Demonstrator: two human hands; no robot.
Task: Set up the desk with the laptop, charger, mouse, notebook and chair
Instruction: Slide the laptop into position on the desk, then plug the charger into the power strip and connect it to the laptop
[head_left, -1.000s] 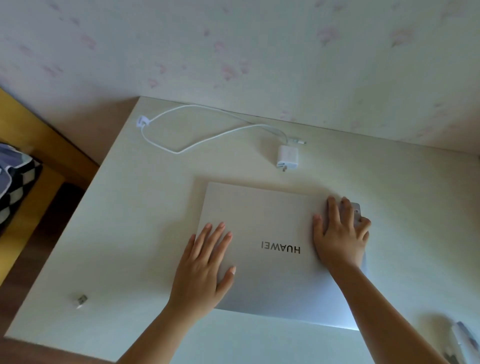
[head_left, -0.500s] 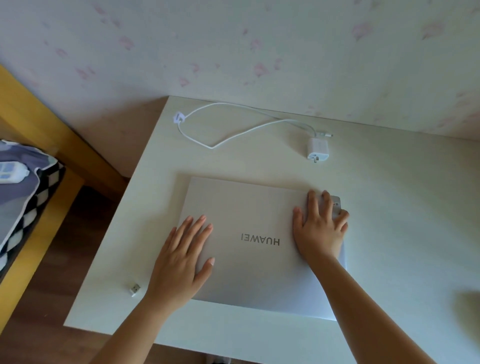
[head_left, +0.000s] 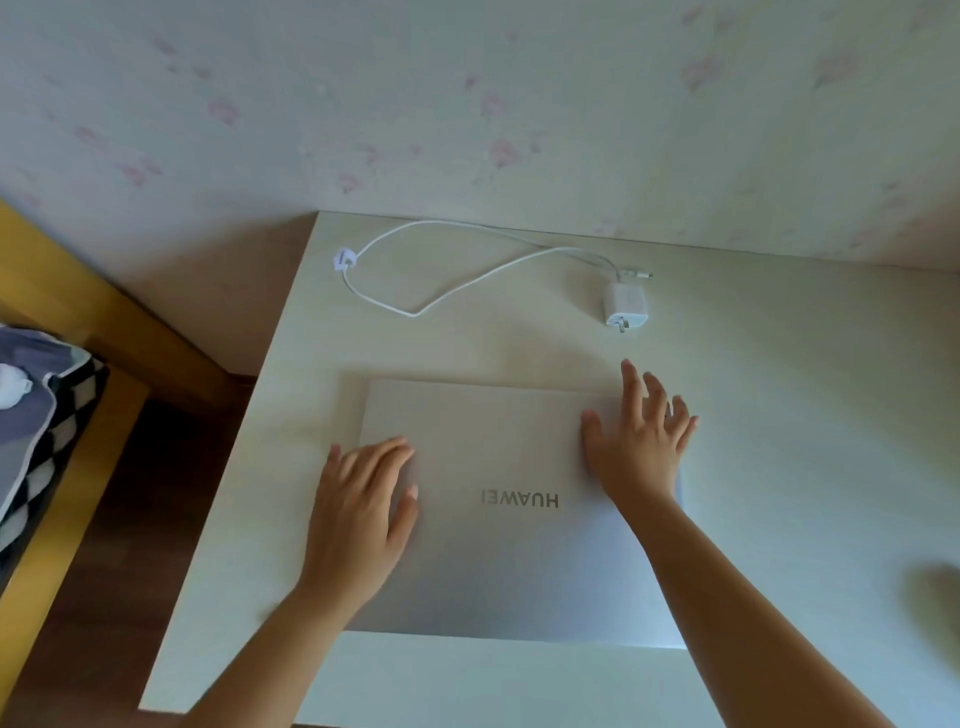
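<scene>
Far left, off the surface (head_left: 779, 467): a wooden bed frame (head_left: 78, 322) with checkered bedding (head_left: 47, 441). Not part of the task.

Left hand (head_left: 363, 514) lies flat on the left part of the laptop (head_left: 498, 561) lid, fingers (head_left: 384, 457) straight and close together, thumb out to the right. Nothing gripped.

Laptop: closed, silver-grey, matte lid, logo reading upside down from this view, so hinge side probably sits toward the person. It sits in the middle of the surface, near edge close to the near edge of the surface.

Charger (head_left: 626, 306): white plug brick with white cable (head_left: 431, 275) looped to the left, on the far part of the surface near the wall (head_left: 467, 104), apart from the laptop.

Right hand (head_left: 639, 441) is over the far right corner of the lid, fingers (head_left: 660, 395) spread wide, holding nothing. Whether the palm touches the lid is unclear, blur there.

Risks: flat palms give little hold on a smooth lid, so a push could slide or skew the laptop toward the near edge. Opening it from the wrong side would fail if the hinge faces the person. A sweep of the right hand could snag the charger.

Mouse, notebook, chair: not in view.
</scene>
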